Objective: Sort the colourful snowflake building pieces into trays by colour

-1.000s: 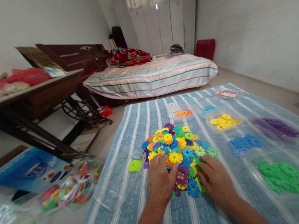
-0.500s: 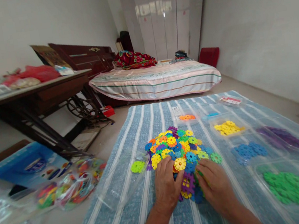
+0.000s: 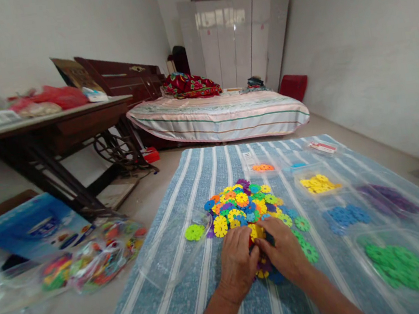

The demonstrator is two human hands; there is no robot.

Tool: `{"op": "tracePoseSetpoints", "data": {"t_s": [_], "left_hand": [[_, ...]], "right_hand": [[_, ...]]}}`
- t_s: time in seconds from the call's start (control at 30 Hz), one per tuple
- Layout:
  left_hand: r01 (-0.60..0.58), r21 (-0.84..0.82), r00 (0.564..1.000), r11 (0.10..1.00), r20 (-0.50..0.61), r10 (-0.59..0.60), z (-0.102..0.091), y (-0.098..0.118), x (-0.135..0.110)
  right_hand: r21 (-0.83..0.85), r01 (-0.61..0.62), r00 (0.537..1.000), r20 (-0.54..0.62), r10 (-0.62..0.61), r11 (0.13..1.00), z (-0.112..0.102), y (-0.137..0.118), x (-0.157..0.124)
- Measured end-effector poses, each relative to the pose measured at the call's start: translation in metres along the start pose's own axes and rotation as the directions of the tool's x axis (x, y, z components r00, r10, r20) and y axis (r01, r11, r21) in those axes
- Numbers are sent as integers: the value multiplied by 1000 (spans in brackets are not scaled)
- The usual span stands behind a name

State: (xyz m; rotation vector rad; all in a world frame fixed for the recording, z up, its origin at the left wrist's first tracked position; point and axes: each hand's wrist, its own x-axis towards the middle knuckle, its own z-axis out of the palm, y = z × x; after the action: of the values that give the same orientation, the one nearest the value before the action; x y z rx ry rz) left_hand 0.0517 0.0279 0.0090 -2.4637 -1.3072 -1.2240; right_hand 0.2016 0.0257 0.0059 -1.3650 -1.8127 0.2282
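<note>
L hand (image 3: pixel 238 263), R hand (image 3: pixel 284 250) on discs (image 3: pixel 240 202).

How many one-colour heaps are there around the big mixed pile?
7: lime heap left of the pile; orange and light-blue behind it; yellow, blue, purple, green on the right. Others may be hidden.

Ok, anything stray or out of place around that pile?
Two green discs lie loose on the striped cloth right of the mixed pile, outside the clear tray holding the other green discs.
</note>
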Motion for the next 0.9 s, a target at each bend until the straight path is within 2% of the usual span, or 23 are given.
{"op": "tracePoseSetpoints", "data": {"t_s": [0.17,0.3,0.4,0.5,0.57,0.63,0.67,0.73,0.83,0.9], "left_hand": [[-18,-4,1000,1000,-25,18,4,-6,1],[-16,-3,999,1000,-36,16,4,-7,1],[-7,-2,1000,1000,-15,7,3,-7,1],[7,-9,1000,1000,0,-7,2,-6,0],[13,-11,1000,1000,5,-13,1,-5,0],[19,-7,1000,1000,4,-19,1,-3,0],[20,-4,1000,1000,-1,-20,1,-3,1],[18,0,1000,1000,-15,-18,2,-2,1],[8,0,999,1000,-39,-8,2,-1,2],[-4,-4,999,1000,-51,4,1,-1,2]], "right_hand": [[12,-164,986,36,164,986,-7,-4,9],[1,-200,979,52,200,980,-14,-2,14],[35,-199,980,24,199,979,-31,9,31],[-106,-182,975,-151,165,978,-67,32,61],[-287,-244,936,-320,147,926,-93,49,79],[-414,-287,913,-390,117,864,-109,60,88],[-442,-282,913,-395,97,851,-111,62,87],[-414,-201,940,-337,56,888,-100,56,74],[-211,-31,993,-117,6,977,-62,34,42],[-119,0,1000,-7,-1,993,-37,18,24]]}}
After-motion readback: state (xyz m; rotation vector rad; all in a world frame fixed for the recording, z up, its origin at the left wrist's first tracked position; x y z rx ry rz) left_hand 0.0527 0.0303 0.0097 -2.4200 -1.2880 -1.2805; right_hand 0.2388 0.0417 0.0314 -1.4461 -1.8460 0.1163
